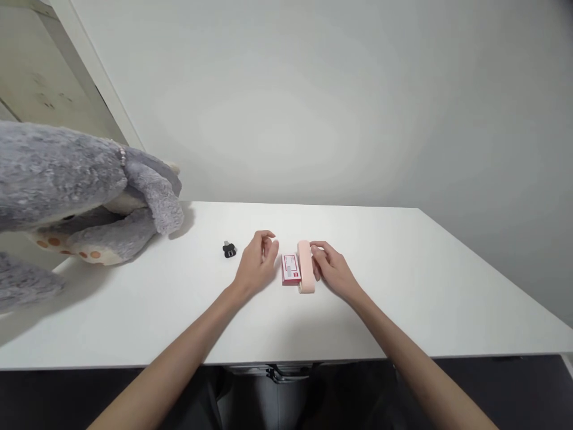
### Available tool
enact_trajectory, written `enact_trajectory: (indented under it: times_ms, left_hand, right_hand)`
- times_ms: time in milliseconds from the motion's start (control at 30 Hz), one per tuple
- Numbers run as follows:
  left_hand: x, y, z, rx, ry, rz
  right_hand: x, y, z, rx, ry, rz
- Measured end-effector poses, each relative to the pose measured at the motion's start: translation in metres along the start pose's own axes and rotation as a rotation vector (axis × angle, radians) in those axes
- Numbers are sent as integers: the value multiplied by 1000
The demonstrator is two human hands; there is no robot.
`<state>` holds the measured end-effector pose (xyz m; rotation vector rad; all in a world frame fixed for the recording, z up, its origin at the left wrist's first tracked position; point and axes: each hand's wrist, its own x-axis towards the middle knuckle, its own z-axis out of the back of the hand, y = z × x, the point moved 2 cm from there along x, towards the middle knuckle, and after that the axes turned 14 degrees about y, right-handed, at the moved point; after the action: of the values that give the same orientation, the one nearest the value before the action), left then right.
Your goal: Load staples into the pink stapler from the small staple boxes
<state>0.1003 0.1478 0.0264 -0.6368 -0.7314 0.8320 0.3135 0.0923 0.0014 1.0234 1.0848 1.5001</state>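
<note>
A pink stapler (306,267) lies lengthwise on the white table. Touching or nearly touching its left side is a small red-and-white box (290,269) with a printed label. My left hand (258,261) rests just left of the box, fingers loosely curled and thumb apart, holding nothing. On the stapler's right, my right hand (331,267) has its fingertips at the stapler's edge without wrapping round it; the lower fingers are partly hidden. Farther left lies a small black object with metal parts (230,249), its kind too small to make out.
A large grey plush toy (147,197) sits at the table's left end, leaning over it. The white table (380,322) meets a plain wall (286,107) at the back. Below the front edge there is a dark metal fitting (286,373).
</note>
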Motion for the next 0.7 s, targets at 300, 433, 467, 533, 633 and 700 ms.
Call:
enact_trajectory:
  times_ms: [300,433,467,533,633,700]
  left_hand:
    - [-1,-4,-5,-239,248,128]
    - [-1,1,-9,-232,274,115]
    - [-1,2,-9,-235,280,118]
    - [-1,3,-10,-237,286,118]
    - [-1,2,-10,-203,265,107]
    - [0,3,-6,-114,201,103]
  right_hand:
    - [0,2,-1,-47,4,-25]
    - [0,0,0,-48,4,-28]
    - [0,0,0,-47,5,-26]
    - [-1,0,0,-43,7,-20]
    - [-1,0,0,-44,10,-22]
    - [-2,0,-1,-46,8,-29]
